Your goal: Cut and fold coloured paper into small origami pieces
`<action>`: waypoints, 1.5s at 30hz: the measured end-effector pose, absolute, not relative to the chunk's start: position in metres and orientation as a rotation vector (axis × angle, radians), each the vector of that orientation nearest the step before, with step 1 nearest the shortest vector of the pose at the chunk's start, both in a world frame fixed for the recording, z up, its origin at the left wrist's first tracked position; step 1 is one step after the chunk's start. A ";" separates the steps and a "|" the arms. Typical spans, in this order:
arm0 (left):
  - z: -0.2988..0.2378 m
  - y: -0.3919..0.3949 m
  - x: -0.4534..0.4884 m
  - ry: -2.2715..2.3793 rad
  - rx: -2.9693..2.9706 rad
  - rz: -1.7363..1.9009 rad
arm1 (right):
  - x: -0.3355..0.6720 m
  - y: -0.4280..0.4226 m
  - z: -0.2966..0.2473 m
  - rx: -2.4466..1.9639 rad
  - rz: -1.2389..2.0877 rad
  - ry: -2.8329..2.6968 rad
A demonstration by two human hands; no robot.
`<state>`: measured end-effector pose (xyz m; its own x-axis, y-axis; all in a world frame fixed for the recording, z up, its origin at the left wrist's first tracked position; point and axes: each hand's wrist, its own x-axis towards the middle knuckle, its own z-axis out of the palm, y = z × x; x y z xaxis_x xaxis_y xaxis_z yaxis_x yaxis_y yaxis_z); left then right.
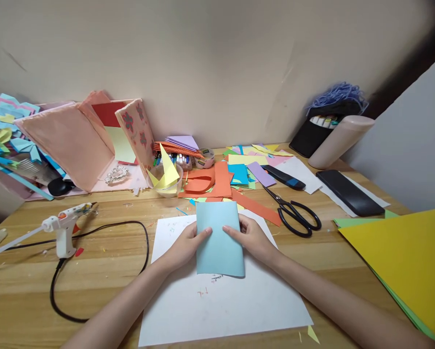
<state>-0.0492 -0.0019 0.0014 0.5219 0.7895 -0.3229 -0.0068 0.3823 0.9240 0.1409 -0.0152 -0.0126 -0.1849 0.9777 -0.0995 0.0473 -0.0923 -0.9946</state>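
Note:
A light blue sheet of paper (220, 247), which looks folded, is held up over a large white sheet (224, 315) by both hands. My left hand (192, 238) grips its left edge, thumb on the front and fingers behind. On the right edge my right hand (249, 234) pinches it the same way. The fingers behind the paper are hidden. Orange paper strips (257, 207) lie just beyond it, and black-handled scissors (295, 213) rest to the right of my right hand.
At left a white glue gun (65, 232) stands with its black cord (146, 242) looping over the table. A plastic cup (170, 186) holds yellow scraps. A pink box (64, 145), black case (350, 192), white cylinder (339, 143) and yellow sheets (406, 257) surround the work area.

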 end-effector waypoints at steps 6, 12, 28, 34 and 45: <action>0.000 -0.004 -0.048 0.896 1.082 0.600 | 0.140 -0.016 -0.012 -1.244 1.375 -1.346; -0.004 0.000 -0.052 0.932 1.103 0.605 | 0.146 -0.011 -0.005 -1.185 1.604 -1.312; -0.003 0.002 -0.053 1.038 1.293 0.550 | 0.156 -0.002 -0.007 -1.149 1.709 -1.354; -0.002 0.003 -0.052 1.047 1.303 0.536 | 0.156 0.000 -0.010 -1.137 1.649 -1.279; -0.002 0.002 -0.053 1.002 1.311 0.485 | 0.157 0.003 -0.014 -1.198 1.497 -1.234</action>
<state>-0.0534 0.0023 -0.0020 0.5190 0.7889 -0.3291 0.2310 0.2413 0.9426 0.1568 0.0028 -0.0139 -0.1958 0.9676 -0.1593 -0.0286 -0.1680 -0.9854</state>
